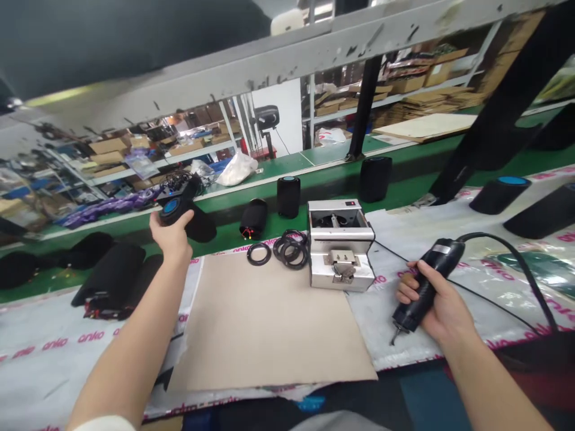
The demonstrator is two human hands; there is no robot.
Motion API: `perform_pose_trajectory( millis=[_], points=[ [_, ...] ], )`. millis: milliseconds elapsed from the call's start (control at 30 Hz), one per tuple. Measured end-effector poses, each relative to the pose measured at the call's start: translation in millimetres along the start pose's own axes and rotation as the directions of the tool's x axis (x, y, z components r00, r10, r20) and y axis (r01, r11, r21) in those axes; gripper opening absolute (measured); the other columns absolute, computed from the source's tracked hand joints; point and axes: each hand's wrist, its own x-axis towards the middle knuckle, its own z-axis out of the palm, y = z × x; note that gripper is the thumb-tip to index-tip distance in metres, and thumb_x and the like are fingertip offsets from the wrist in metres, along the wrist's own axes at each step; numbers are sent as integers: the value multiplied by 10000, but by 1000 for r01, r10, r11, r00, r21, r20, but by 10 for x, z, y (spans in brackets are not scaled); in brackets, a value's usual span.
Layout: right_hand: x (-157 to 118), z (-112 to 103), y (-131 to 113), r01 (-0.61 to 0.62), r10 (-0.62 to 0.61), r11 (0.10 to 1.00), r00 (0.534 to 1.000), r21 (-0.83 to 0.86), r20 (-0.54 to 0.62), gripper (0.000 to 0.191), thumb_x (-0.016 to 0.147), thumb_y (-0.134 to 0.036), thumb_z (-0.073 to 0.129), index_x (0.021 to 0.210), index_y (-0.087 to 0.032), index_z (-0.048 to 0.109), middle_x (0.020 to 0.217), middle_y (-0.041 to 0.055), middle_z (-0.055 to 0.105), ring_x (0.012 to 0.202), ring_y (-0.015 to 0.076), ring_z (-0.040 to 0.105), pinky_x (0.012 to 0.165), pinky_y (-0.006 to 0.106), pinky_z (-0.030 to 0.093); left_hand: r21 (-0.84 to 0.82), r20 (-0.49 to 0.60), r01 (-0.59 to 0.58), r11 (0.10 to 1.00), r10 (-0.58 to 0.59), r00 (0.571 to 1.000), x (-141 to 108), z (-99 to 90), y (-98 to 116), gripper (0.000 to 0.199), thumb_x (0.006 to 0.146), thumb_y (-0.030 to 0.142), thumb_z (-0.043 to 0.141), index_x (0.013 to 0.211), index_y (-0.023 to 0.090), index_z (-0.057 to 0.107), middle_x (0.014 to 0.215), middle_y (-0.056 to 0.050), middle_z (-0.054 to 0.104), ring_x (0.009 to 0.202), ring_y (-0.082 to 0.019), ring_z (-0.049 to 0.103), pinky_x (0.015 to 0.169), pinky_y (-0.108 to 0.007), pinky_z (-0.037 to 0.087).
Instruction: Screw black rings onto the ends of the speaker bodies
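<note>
At the left, over the green conveyor, my left hand is wrapped round the end of a black cylindrical speaker with a blue disc on top. Part of it is hidden by my fingers. My right hand grips a black electric screwdriver, its bit pointing down over the white plastic sheeting. Between my hands lie a cardboard sheet, several black rings and a silver screw feeder.
Upright black speakers stand on the green conveyor; another shows red and yellow wires. More black housings lie at the left. Speakers lie at the right. A dark post and a metal beam frame the bench.
</note>
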Motion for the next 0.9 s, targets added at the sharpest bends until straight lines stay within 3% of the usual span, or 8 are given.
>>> perform_pose_trajectory(
  millis=[67,167,267,367,467,600,833,900],
  points=[
    [-32,13,-11,4,-4,1000,1000,-5,-12,461,589,-362,980,878,-211,654,617,-55,433,473,73,377,409,200,389,-16,8,1,1000,-1,1000,-331,-160,75,1167,562,113,995,1588,186,442,1550,-138,566,1467,-276,579,1268,-396,456],
    [-79,-3,-18,20,-20,1000,1000,-5,-12,443,618,-356,967,875,-211,636,620,-57,425,480,66,372,425,190,394,-12,83,44,999,-43,996,-967,-469,144,1211,469,161,1043,1557,231,514,1423,-108,651,1438,-324,613,1286,-481,434],
    [-145,5,-36,33,-33,999,999,-12,6,391,689,-348,939,884,-209,629,632,-56,422,485,58,380,446,188,396,84,225,109,990,-126,966,-1554,-758,134,1190,547,256,1055,1594,311,491,1528,-128,595,1493,-350,579,1283,-508,438],
    [-242,94,-76,62,-59,997,997,-47,58,328,771,-348,898,910,-215,632,636,-52,428,480,59,393,455,198,389,97,288,111,989,-135,948,-1874,-908,88,1126,649,311,1015,1623,324,450,1695,-150,463,1605,-354,460,1329,-503,378],
    [-372,259,-131,112,-94,989,982,-99,166,403,741,-426,906,972,-252,624,598,-64,438,438,75,384,433,220,373,86,335,128,988,-149,930,-1935,-928,54,1169,665,306,998,1660,307,385,1730,-160,436,1623,-357,441,1360,-537,320],
    [-546,477,-178,133,-75,979,941,-156,329,558,656,-518,943,1038,-297,603,561,-87,472,381,100,378,399,251,394,90,361,150,985,-172,917,-1891,-933,16,1235,666,304,999,1693,301,313,1688,-176,489,1590,-365,493,1329,-568,376],
    [-870,742,-171,154,-8,969,798,-191,602,426,884,-486,828,1142,-293,549,619,-87,574,386,102,482,429,245,468,19,277,168,986,-167,946,-1874,-1022,-47,1317,647,372,1017,1718,293,255,1723,-187,434,1633,-376,431,1352,-552,324],
    [-992,926,-120,178,11,951,799,-254,602,478,862,-481,843,1153,-270,527,705,-66,640,389,105,511,431,257,464,-8,261,182,983,-173,950,-1876,-1004,-55,1319,627,376,1019,1710,284,272,1720,-183,443,1635,-374,428,1357,-544,319]
  ],
)
